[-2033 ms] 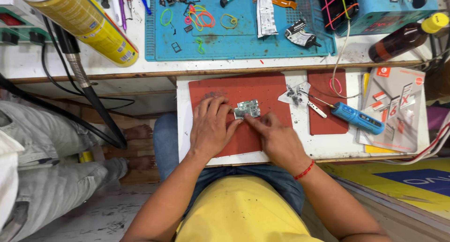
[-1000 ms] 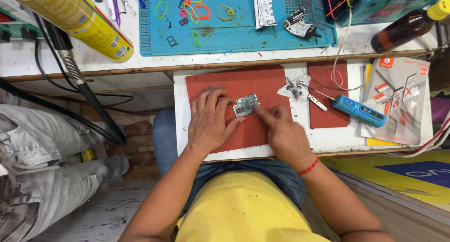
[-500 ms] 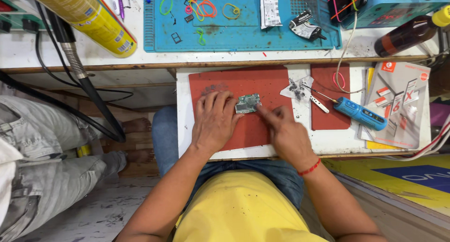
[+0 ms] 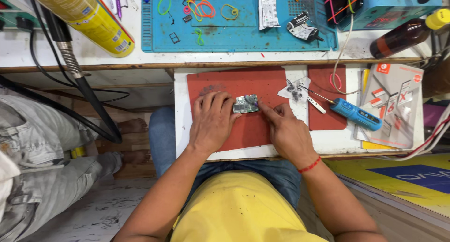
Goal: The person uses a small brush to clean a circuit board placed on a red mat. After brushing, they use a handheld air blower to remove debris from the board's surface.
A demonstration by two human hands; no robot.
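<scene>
The white worktop (image 4: 183,129) carries a flat, matte red mat (image 4: 243,124), rectangular and scuffed grey near its top edge, and the small circuit board (image 4: 245,103) lies on that mat, a greenish rectangle with shiny metal shields. Since a moment ago the right hand (image 4: 287,132) has slid in from the board's lower right, so its forefinger now presses at the board's right edge; the work reads as having passed from steadying to close fingertip handling. The left hand (image 4: 212,121) has stayed flat on the mat, fingertips clamped against the board's left edge. Just beside the right hand lie a crumpled white scrap with tiny dark screws (image 4: 294,88) and a smooth blue plastic screwdriver (image 4: 354,114).
</scene>
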